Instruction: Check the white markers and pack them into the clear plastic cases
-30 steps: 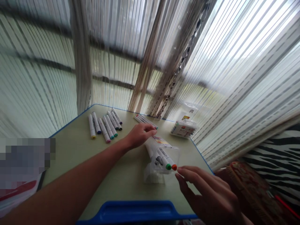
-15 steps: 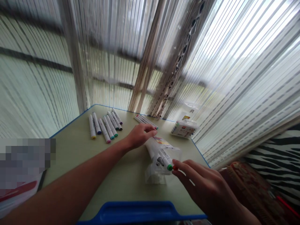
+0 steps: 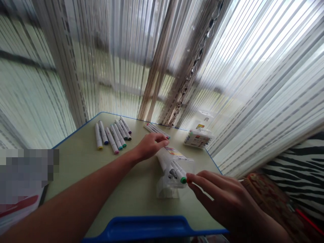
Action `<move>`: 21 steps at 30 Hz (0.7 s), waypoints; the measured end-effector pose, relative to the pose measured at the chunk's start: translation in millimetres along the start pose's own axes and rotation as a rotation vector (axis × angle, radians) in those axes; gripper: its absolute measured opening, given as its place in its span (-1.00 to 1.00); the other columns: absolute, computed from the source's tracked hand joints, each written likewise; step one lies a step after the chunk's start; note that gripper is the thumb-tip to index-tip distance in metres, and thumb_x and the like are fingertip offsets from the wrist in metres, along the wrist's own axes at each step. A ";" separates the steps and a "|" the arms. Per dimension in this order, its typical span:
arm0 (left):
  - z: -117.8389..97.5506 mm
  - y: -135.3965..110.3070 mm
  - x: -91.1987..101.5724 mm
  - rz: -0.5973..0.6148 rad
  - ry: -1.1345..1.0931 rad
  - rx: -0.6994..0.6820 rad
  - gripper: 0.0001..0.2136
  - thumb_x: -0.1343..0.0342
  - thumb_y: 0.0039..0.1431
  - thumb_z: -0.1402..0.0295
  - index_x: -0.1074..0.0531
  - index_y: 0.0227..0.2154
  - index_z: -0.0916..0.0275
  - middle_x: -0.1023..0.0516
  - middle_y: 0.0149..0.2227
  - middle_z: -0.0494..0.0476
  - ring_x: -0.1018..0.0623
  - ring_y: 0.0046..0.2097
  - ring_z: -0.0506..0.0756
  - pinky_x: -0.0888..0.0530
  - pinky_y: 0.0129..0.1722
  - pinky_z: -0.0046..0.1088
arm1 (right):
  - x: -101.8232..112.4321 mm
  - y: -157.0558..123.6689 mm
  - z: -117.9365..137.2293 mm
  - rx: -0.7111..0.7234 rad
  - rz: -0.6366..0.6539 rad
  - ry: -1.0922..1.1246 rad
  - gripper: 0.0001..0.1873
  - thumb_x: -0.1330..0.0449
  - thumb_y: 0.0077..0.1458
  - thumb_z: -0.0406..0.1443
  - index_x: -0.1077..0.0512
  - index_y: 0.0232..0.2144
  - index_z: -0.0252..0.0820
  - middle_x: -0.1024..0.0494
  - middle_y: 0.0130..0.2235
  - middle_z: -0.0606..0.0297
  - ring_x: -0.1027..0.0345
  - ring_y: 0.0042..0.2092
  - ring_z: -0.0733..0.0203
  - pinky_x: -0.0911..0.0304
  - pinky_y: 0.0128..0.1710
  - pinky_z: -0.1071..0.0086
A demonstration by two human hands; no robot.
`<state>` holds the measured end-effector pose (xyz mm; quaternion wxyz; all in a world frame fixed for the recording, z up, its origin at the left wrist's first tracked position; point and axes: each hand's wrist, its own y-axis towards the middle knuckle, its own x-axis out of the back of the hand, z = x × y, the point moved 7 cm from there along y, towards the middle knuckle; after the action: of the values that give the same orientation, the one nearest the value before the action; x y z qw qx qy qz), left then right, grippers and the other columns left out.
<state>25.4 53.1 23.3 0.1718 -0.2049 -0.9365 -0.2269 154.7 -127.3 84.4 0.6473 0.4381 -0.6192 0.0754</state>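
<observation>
A clear plastic marker case (image 3: 163, 164) lies on its side on the table, its open end towards my right. My left hand (image 3: 152, 145) is closed on its far end, thumb and fingers together at the top. White markers lie inside, among them one with a green end (image 3: 180, 175). At the open mouth, my right hand (image 3: 222, 192) pinches the orange end of a marker (image 3: 188, 179) between thumb and forefinger. Most of that marker is inside the case beside the green-ended one. The palm side of my left hand is hidden.
Several white markers (image 3: 116, 138) with coloured ends lie at the table's left. More markers (image 3: 156, 129) lie behind my left hand. A second, filled marker case (image 3: 198, 138) stands at the back right. The pale table (image 3: 136, 199) has a blue tray edge (image 3: 149, 226) in front; curtains hang behind.
The view has shifted slightly. Both hands keep nearly the same place on the case and the orange-ended marker.
</observation>
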 end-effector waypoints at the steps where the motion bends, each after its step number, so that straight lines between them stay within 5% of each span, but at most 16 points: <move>1: 0.2 0.1 0.0 0.001 -0.001 0.000 -0.71 -0.07 0.12 0.21 -0.59 -0.31 0.32 -0.64 -0.24 0.18 -0.55 -0.18 0.15 -0.41 -0.19 -0.40 | -0.1 0.0 0.2 0.002 -0.001 -0.004 -0.82 -0.14 0.23 -0.39 -0.49 -0.14 -0.22 -0.56 -0.37 0.24 -0.44 -0.43 0.36 -0.32 -0.41 0.52; 8: -0.1 -0.2 0.0 0.005 -0.003 0.011 -0.70 -0.07 0.12 0.21 -0.59 -0.30 0.33 -0.64 -0.25 0.17 -0.56 -0.19 0.15 -0.42 -0.20 -0.40 | 4.3 0.9 0.0 -0.010 -0.058 0.014 -0.80 -0.19 0.17 -0.39 -0.48 -0.13 -0.24 -0.58 -0.37 0.24 -0.46 -0.44 0.33 -0.34 -0.42 0.50; 13: 0.2 0.0 0.9 -0.004 0.012 0.014 -0.70 -0.06 0.12 0.21 -0.59 -0.31 0.33 -0.64 -0.27 0.16 -0.56 -0.21 0.15 -0.41 -0.21 -0.41 | 33.9 2.6 -12.1 -0.068 -0.281 0.007 -0.87 -0.26 0.09 -0.42 -0.51 -0.26 -0.18 -0.60 -0.42 0.31 -0.48 -0.46 0.34 -0.34 -0.40 0.50; 17: 4.3 0.0 3.1 -0.036 0.049 0.036 -0.71 -0.06 0.13 0.21 -0.59 -0.32 0.31 -0.64 -0.27 0.15 -0.56 -0.20 0.15 -0.41 -0.20 -0.40 | 40.5 18.8 -58.9 -0.336 -0.460 0.081 -0.92 -0.25 0.11 -0.33 -0.53 -0.42 -0.17 -0.53 -0.56 0.37 -0.40 -0.57 0.35 -0.29 -0.51 0.49; 21: 8.4 1.1 6.7 -0.057 0.105 0.037 -0.71 -0.05 0.15 0.19 -0.59 -0.32 0.28 -0.64 -0.28 0.11 -0.57 -0.21 0.14 -0.41 -0.18 -0.40 | -7.5 51.8 -121.8 -0.583 -0.539 0.574 -0.74 -0.18 0.16 -0.16 -0.50 -0.40 -0.25 -0.49 -0.58 0.33 -0.27 -0.67 0.37 -0.16 -0.70 0.50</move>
<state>18.2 60.3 19.5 0.2177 -0.1629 -0.9357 -0.2249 209.5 -12.2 120.8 0.8840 0.3450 -0.2756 -0.1537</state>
